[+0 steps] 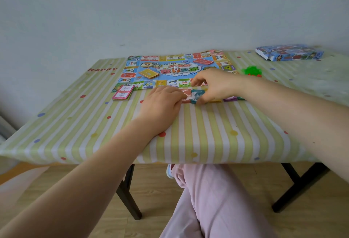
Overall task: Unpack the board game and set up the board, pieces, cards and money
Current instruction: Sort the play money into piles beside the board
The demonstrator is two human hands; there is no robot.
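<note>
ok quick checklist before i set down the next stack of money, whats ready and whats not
1. Board unfolded flat on the table: ok.
2. Yellow card deck and red card deck placed on the board: ok.
3. Die on the board centre: ok.
4. Right hand grips the teal money stack: ok; left hand rests on the red stack, grip: cannot tell.
5. Money row along the board's near edge tidy: cannot tell, the hands cover most of it.
6. Green pieces put on the board: not ok, they lie in a pile to its right.
</note>
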